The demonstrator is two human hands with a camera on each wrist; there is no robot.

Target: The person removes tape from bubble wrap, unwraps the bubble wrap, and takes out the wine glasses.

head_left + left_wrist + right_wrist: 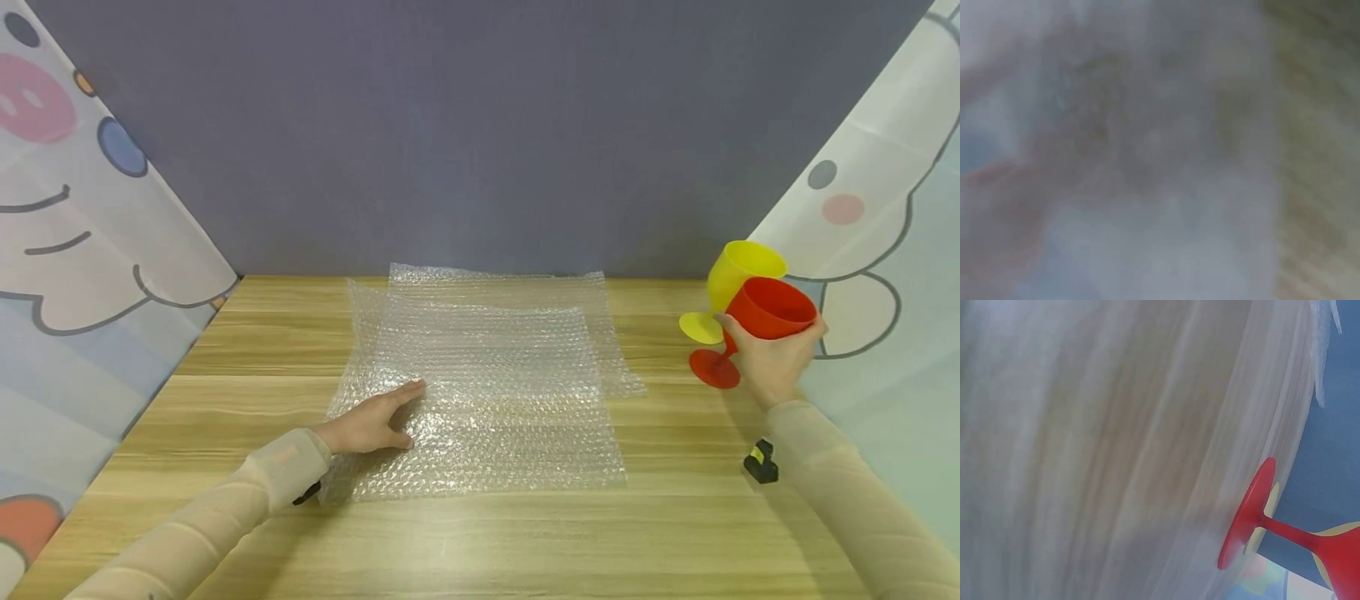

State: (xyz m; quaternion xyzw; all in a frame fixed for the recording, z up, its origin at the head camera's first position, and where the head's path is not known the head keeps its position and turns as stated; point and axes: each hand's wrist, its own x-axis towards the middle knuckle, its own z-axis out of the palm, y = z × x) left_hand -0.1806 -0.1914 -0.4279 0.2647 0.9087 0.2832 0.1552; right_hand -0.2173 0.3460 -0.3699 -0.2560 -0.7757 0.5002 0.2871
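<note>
In the head view, my right hand (776, 362) grips the bowl of a red plastic goblet (772, 307) at the table's right side. The goblet's foot and stem (1250, 512) show in the right wrist view, where the hand is out of sight. Just behind it stands a yellow goblet (723, 275), partly covered by the red one. My left hand (367, 423) rests with spread fingers on the left part of a clear bubble wrap sheet (487, 433). The left wrist view is too blurred for detail.
A second bubble wrap sheet (618, 358) lies partly under the first, towards the back. The wooden table (465, 550) meets a grey wall panel (487, 133) behind. Cartoon-printed cloth (862, 225) hangs along both sides, close to the goblets on the right.
</note>
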